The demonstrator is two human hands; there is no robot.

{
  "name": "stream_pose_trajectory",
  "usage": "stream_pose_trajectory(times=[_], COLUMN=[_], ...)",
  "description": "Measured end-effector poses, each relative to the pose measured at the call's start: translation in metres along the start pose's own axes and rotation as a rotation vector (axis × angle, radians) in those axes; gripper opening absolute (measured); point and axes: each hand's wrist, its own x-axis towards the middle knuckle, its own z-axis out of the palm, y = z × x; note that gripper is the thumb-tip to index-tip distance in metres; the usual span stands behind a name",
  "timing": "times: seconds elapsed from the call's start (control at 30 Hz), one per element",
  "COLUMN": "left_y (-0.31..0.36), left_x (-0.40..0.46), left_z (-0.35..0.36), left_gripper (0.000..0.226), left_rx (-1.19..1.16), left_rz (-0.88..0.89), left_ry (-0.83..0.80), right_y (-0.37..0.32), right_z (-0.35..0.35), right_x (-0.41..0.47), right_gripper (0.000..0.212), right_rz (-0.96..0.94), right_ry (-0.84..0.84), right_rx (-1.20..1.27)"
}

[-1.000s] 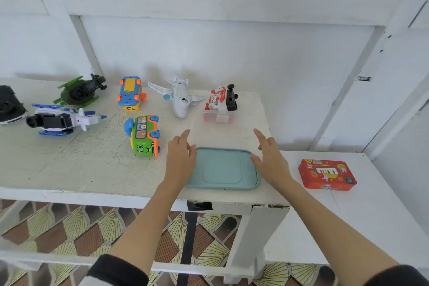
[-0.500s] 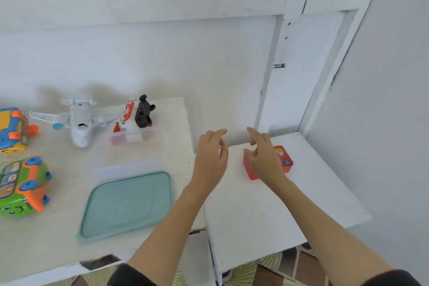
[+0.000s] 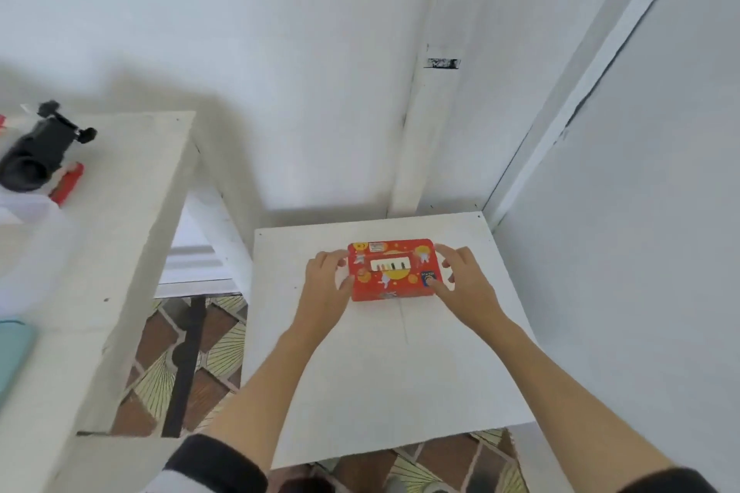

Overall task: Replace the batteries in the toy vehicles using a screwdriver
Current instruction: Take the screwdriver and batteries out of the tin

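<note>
box (image 3: 391, 269) flat on low bench (image 3: 360, 372) — long axis left-right | left hand (image 3: 326, 284) grips left end, right hand (image 3: 460, 278) grips right end | both equally near — lift needs both

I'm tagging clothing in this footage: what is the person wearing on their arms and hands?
Both forearms are bare, with dark, black-looking sleeves pushed up near the elbows. The left sleeve has a white patch at its lower edge. The left hand and right hand are bare: no gloves, rings or watch visible.
</note>
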Motion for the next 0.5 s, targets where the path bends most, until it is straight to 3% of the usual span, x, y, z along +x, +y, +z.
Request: stream_pose_trajectory(times=[0.27, 0.5], left_y=[-0.058, -0.105], left_x=[0.031, 0.058], left_z=[0.044, 0.088], left_gripper=[0.043, 0.068], left_rx=[0.028, 0.024], left_rz=[-0.216, -0.352], left_ry=[-0.092, -0.150], right_y=[0.040, 0.066], right_z=[0.048, 0.095], right_x=[0.078, 0.132], right_gripper=[0.059, 0.081], right_rz=[-0.046, -0.188], right_ry=[-0.238, -0.389], right_rx=[-0.109, -0.292])
